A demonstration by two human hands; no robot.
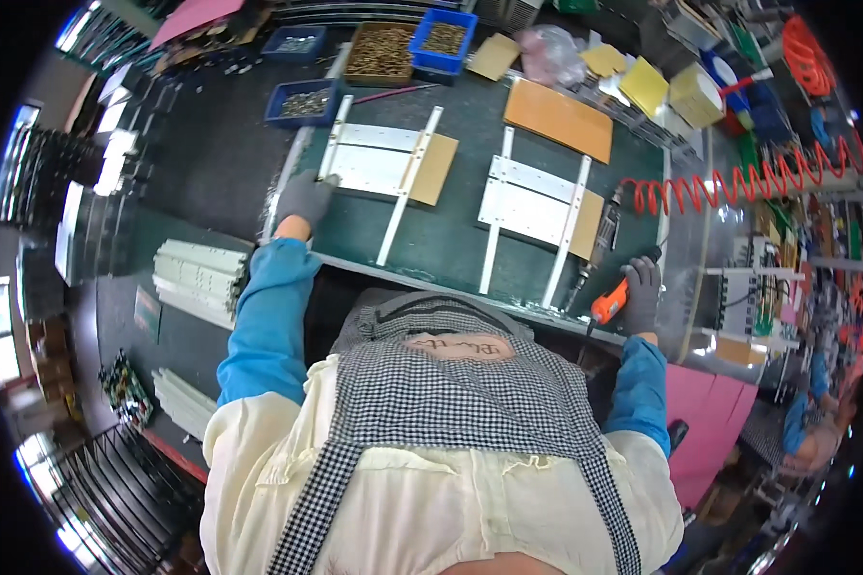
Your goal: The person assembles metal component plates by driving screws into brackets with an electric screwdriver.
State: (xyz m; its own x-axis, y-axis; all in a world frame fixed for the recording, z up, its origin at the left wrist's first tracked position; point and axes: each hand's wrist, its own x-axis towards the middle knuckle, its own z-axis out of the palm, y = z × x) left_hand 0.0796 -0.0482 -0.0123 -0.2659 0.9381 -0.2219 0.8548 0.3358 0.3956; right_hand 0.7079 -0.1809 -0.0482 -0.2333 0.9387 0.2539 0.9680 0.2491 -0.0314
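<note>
My left hand, in a grey glove, is at the near end of a white strip, its fingers wrapped over it. That strip and a parallel white strip cross white panels with a tan board at their right. My gloved right hand grips an orange power screwdriver at the table's front right. Beside it lies a grey tool with a metal shaft. A second set of white panels lies under two more white strips, left of that tool.
An orange board lies at the back of the green table. Blue bins of small parts and a brown tray of fasteners stand beyond. A red coiled hose hangs right. Stacked white strips lie left.
</note>
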